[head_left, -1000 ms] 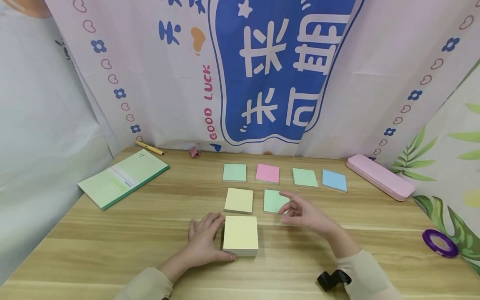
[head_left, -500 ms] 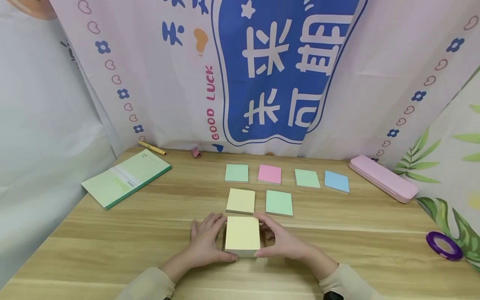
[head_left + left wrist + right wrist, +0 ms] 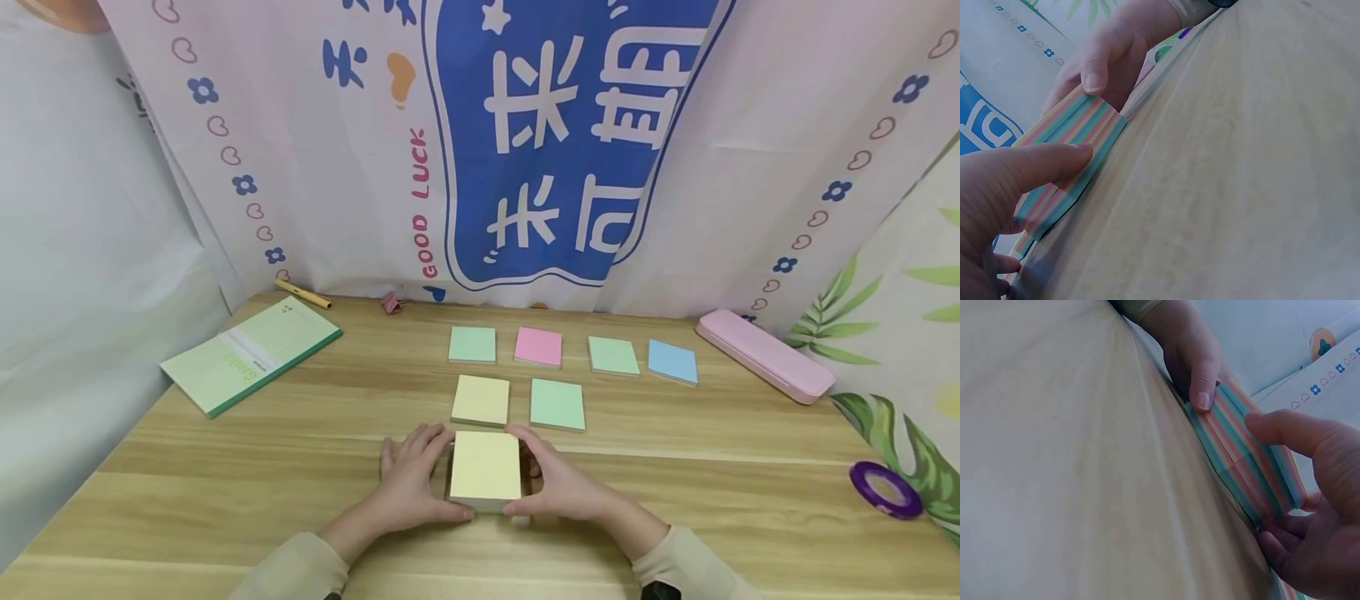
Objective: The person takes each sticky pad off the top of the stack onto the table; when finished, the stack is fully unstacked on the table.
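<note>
A thick stack of sticky notes [image 3: 486, 467], yellow on top, stands on the table in front of me in the head view. Its sides show pink, yellow and blue-green layers in the left wrist view. My left hand [image 3: 408, 483] holds its left side, the thumb lying along the near face and the fingers reaching towards the far left corner. On the other side my right hand [image 3: 558, 479] grips it in the same way, thumb at the near right corner. Just beyond are a thin yellow pad [image 3: 481, 400] and a green pad [image 3: 557, 404].
Farther back lie a green pad [image 3: 472, 344], a pink pad [image 3: 537, 347], another green pad [image 3: 613, 356] and a blue pad [image 3: 672, 362]. A notebook [image 3: 251, 354], yellow pen [image 3: 303, 293] and pink binder clip [image 3: 391, 302] are left; a pink case [image 3: 765, 356] and purple tape roll [image 3: 886, 490] right.
My right hand has come from beside the nearer green pad to the right side of the stack and now grips it. The left hand has stayed on the stack's left side.
</note>
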The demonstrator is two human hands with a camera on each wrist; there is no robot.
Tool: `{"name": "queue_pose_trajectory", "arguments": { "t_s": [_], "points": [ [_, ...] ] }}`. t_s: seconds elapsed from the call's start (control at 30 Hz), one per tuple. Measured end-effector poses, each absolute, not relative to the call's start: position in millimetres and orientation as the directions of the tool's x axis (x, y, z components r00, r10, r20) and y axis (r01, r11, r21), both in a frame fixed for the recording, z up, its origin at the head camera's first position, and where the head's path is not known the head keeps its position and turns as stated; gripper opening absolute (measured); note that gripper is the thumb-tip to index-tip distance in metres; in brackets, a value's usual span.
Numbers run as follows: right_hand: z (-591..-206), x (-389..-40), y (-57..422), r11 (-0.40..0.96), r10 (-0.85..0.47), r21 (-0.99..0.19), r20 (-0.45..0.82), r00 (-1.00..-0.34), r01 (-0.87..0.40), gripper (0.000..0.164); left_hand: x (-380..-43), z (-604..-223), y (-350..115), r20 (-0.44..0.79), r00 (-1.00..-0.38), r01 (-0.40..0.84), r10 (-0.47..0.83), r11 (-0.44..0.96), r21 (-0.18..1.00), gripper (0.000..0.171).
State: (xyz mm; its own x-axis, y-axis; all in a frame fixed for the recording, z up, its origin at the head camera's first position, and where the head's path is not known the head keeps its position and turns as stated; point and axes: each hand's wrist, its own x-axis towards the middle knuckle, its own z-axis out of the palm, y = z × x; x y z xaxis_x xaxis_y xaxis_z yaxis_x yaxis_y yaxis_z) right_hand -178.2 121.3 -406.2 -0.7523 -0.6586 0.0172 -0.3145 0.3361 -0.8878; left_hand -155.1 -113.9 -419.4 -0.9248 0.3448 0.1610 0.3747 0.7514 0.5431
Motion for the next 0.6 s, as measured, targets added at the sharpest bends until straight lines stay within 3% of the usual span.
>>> {"name": "queue_pose_trajectory", "arguments": {
  "t_s": [0.27,0.6],
  "points": [
    [-401,-180,134,0.241,-0.684,-0.936,0.024,-0.729,-0.257,0.083,-154,-419,-113,0.154,-0.933,0.355,0.326,0.756,0.550,0.096],
    [-387,-184,166,-0.030,-0.691,-1.000,0.022,-0.722,-0.001,0.087,-154,-418,-113,0.157,-0.932,0.357,0.326,0.761,0.542,0.095]
  ]
}}
